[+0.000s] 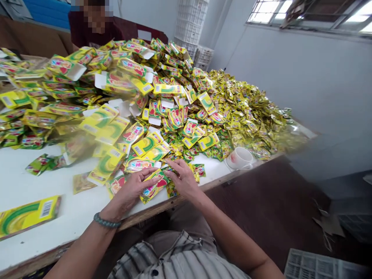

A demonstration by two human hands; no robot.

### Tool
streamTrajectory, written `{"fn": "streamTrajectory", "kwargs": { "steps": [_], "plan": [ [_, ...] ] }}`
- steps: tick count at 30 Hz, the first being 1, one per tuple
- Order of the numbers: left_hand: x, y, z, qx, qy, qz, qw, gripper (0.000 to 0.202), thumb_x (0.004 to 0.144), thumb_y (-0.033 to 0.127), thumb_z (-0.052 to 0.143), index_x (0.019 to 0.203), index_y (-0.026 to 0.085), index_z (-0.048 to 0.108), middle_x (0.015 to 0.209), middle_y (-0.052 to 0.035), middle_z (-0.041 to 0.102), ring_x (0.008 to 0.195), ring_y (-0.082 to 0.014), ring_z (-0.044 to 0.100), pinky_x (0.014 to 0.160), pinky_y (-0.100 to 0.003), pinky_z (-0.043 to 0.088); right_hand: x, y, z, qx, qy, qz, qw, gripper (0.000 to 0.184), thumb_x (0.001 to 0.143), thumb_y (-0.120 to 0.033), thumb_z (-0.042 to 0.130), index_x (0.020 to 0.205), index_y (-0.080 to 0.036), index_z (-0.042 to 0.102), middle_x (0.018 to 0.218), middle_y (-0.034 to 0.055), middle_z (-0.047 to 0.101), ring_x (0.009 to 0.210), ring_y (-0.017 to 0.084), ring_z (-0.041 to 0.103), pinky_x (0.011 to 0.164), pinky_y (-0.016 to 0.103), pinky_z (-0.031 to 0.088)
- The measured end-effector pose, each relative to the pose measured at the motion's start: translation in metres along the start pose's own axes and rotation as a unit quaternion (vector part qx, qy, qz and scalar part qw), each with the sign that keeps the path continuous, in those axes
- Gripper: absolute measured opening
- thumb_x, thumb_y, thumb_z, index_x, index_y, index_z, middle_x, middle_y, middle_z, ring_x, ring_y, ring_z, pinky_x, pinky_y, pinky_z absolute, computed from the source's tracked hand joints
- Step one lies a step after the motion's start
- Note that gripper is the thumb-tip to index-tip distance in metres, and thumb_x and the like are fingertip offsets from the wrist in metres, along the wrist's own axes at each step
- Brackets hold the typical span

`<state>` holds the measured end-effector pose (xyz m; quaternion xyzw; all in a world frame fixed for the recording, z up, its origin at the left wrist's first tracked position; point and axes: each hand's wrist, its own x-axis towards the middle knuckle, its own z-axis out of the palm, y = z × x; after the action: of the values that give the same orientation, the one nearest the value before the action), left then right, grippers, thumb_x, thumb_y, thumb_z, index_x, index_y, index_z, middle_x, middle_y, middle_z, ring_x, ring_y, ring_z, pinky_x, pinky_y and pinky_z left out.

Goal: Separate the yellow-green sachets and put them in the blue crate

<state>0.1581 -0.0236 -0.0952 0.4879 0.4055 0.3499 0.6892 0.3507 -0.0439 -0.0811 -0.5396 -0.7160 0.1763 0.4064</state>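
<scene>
Two hands are working at the near edge of the white counter [43, 182]: the left hand [135, 188] is grasping a yellow-green packet [151, 189], while the right hand [183, 181], fingers loosely extended, is touching its other end. Heaped cartons [110, 89] and sachets [250, 104] are lying just beyond.

a packing workshop: heaped snack sachets [247, 108] and flat cartons [110, 128] cover the table [43, 228].

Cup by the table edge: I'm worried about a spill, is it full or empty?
Apparently empty: the cup shows only its white inside, with no liquid visible.
</scene>
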Motion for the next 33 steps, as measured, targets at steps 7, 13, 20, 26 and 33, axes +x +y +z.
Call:
{"fn": "streamTrajectory", "kwargs": {
  "steps": [7,13,20,26,33],
  "plan": [
    [0.003,0.0,0.0,-0.029,0.081,-0.032,0.996,0.068,0.051,0.041,0.089,0.113,0.019,0.07,0.131,-0.0114,0.064,0.11,-0.0281,0.066,0.087,-0.033,0.057,-0.012,0.041,-0.069,-0.084,0.129,0.143,0.978,0.031,0.088,-0.045,0.052,0.084,-0.02,0.069,0.072,0.0018,0.064,0.062,0.015,0.053,0.06,0.027,0.042],
    [0.003,-0.001,0.001,-0.017,0.085,-0.017,0.996,0.075,0.049,0.046,0.089,0.115,0.018,0.069,0.131,-0.0126,0.064,0.115,-0.0299,0.063,0.095,-0.037,0.053,-0.011,0.05,-0.06,-0.167,0.072,0.177,0.967,0.037,0.081,-0.054,0.056,0.063,-0.022,0.059,0.058,-0.0001,0.059,0.055,0.015,0.048,0.056,0.026,0.032],
    [-0.005,0.002,0.004,-0.024,0.083,-0.015,0.996,0.069,0.052,0.043,0.088,0.114,0.018,0.07,0.129,-0.0108,0.066,0.114,-0.0294,0.064,0.095,-0.039,0.054,-0.005,0.051,-0.05,-0.084,0.031,0.219,0.972,0.049,0.07,-0.068,0.06,0.055,-0.022,0.049,0.052,-0.0018,0.052,0.05,0.013,0.044,0.05,0.025,0.03],
    [-0.002,-0.003,0.003,-0.028,0.059,0.002,0.998,0.068,0.056,0.045,0.087,0.116,0.018,0.069,0.13,-0.01,0.065,0.116,-0.0296,0.062,0.099,-0.039,0.051,-0.001,0.038,-0.056,0.044,0.126,0.125,0.983,0.027,0.082,-0.048,0.056,0.086,-0.023,0.049,0.072,-0.0007,0.06,0.06,0.014,0.053,0.059,0.025,0.042],
    [-0.003,-0.008,0.001,-0.004,0.041,0.011,0.999,0.066,0.06,0.046,0.085,0.116,0.015,0.069,0.125,-0.0107,0.068,0.117,-0.0315,0.061,0.098,-0.041,0.049,0.014,0.006,-0.032,0.069,-0.052,-0.006,0.996,0.017,0.088,-0.03,0.054,0.098,-0.021,0.066,0.098,0.0046,0.069,0.082,0.017,0.063,0.073,0.028,0.05]
  ]
}}
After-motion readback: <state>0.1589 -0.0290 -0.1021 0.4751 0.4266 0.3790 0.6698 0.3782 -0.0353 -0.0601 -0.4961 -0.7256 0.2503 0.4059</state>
